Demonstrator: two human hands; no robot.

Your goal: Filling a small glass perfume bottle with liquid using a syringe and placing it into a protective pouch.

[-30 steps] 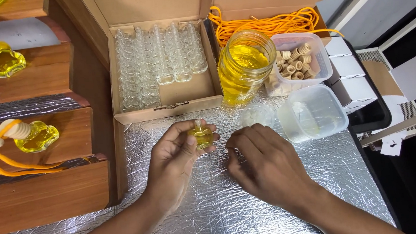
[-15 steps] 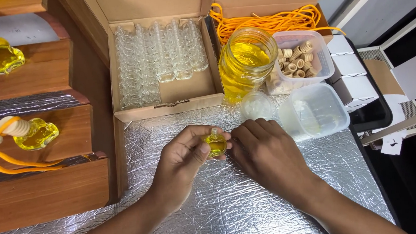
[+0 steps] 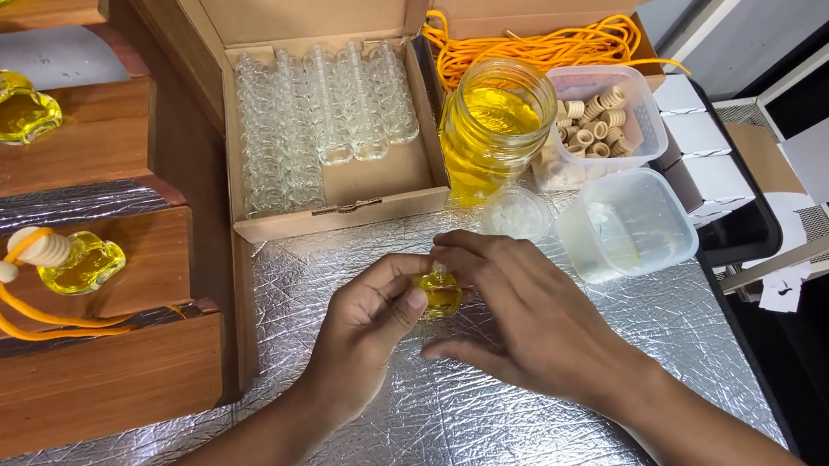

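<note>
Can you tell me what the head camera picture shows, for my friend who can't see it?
Two hands, the left hand and right hand, hold a small bottle of yellow liquid together over a silver foil table. Behind them sit a cardboard box of empty glass bottles, a jar of yellow liquid and a tub of wooden caps.

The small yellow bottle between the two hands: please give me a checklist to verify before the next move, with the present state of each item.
1. Small bottle held by left hand and right hand: ok.
2. Bottle holds yellow liquid: ok.
3. Stopper seated in the neck: cannot tell, fingers cover it.
4. Jar of yellow liquid upright, apart from the hands: ok.
5. Wooden caps in the tub within reach: ok.
6. Spill on the foil surface: cannot tell.
</note>
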